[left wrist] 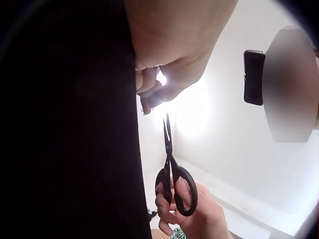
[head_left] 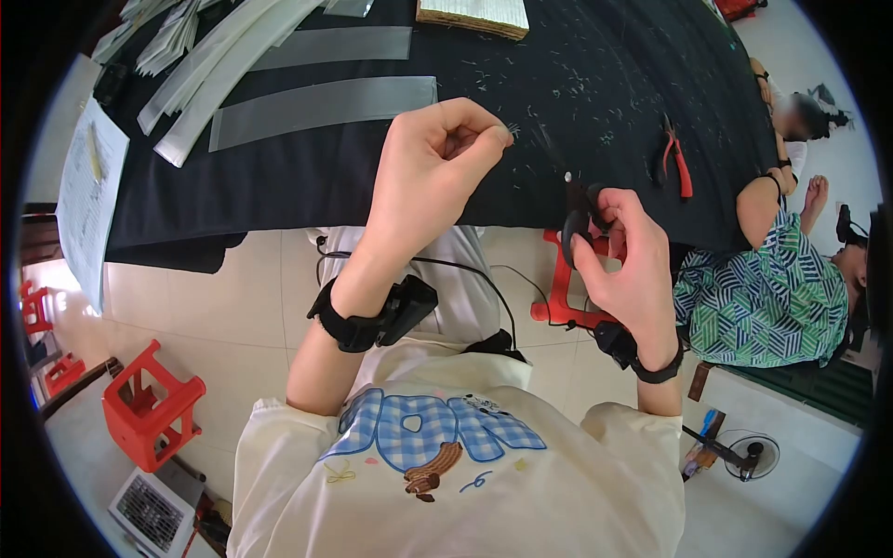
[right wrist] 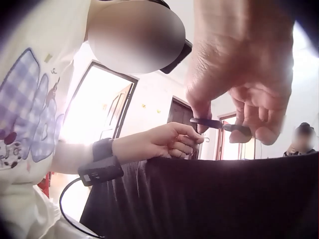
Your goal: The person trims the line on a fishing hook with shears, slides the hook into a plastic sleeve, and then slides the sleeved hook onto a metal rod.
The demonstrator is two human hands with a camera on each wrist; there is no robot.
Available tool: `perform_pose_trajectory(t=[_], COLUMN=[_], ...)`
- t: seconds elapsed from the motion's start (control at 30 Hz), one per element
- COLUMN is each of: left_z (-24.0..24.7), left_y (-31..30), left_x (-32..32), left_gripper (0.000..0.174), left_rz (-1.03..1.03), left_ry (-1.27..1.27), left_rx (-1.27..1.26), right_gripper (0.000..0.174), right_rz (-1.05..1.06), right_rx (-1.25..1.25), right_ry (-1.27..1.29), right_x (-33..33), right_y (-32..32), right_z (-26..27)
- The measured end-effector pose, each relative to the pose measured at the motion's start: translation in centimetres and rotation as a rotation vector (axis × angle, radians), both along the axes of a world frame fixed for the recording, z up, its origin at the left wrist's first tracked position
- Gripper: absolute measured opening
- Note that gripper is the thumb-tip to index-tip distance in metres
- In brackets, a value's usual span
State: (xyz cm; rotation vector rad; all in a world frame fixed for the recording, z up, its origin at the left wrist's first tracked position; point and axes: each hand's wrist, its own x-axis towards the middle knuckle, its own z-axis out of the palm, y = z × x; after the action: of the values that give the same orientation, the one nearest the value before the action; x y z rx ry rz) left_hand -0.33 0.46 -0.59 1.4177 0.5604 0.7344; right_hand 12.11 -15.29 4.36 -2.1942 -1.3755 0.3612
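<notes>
My left hand [head_left: 428,177] is raised at the near edge of the black-covered table, thumb and forefinger pinched together. A tiny, thin, curled piece [left wrist: 143,112] sticks out from those fingertips; its material is too small to make out. My right hand [head_left: 633,265] holds black-handled scissors [left wrist: 169,147], with thumb and fingers in the handle loops. The scissor blades are slightly parted, and their tips point at the left fingertips from a short distance. Small clear snippets [head_left: 576,88] lie scattered over the black cloth beyond both hands.
Red-handled pliers [head_left: 684,172] lie to the right on the cloth. Long clear plastic strips [head_left: 316,107] are spread at left, near a paper sheet [head_left: 88,195] with a pen. A pale block [head_left: 474,14] sits at the back. Another person [head_left: 763,288] is at the right.
</notes>
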Motion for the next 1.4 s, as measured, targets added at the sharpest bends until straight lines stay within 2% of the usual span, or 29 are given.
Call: perform_pose_trajectory(t=[0.53,1.4], left_z=[0.2,0.6], left_y=[-0.1,-0.1], left_x=[0.1,0.1], left_gripper=[0.012,0.015], left_rz=[-0.037,-0.082], left_ry=[0.017,0.061], left_rx=[0.005,0.002], right_gripper=[0.033,0.026], right_rz=[0.082,0.107], right_rx=[-0.011,-0.049], right_ry=[-0.119,-0.161], right_x=[0.2,0.6], right_y=[0.0,-0.3], right_z=[-0.2,0.2])
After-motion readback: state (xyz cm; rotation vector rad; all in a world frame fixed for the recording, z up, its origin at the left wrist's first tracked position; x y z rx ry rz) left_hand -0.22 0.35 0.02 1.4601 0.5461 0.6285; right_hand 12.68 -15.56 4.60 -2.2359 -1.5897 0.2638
